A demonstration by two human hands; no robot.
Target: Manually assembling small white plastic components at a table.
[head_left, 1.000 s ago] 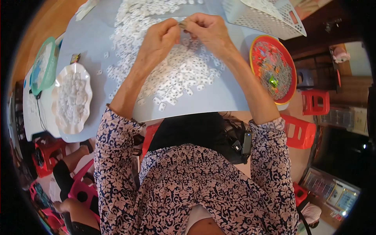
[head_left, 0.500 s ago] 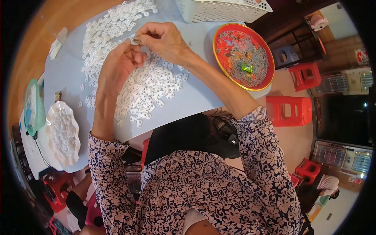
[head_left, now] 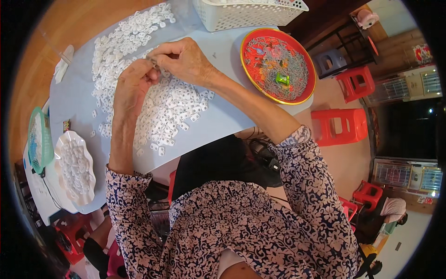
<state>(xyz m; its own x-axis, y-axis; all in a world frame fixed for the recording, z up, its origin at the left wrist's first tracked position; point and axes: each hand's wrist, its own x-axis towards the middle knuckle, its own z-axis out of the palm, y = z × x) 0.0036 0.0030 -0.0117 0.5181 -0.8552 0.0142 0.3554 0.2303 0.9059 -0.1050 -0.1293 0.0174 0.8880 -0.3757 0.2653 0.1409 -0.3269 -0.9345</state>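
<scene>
Over the grey-blue table [head_left: 213,125], my left hand [head_left: 132,86] and my right hand [head_left: 186,60] meet fingertip to fingertip. Both are closed in a pinch around something small and greyish, too hidden to name. Beneath and beside them spread small white plastic pieces with holes: a near pile [head_left: 169,109] and a far pile [head_left: 134,30]. To the right of my right hand, a round red tray with a gold rim [head_left: 245,56] holds many thin grey metal pieces [head_left: 292,69] and a small green packet [head_left: 282,78].
A white perforated basket [head_left: 246,18] stands at the far edge. On the left are a scalloped white plate [head_left: 62,139] heaped with white pieces and a green basket [head_left: 46,139]. Red stools [head_left: 341,125] stand on the floor to the right. Other people [head_left: 388,214] sit lower right and lower left.
Both hands have come slightly nearer and left in the picture, and my left fingers have curled in closer to the right fingertips. The whole view has shifted a little.
</scene>
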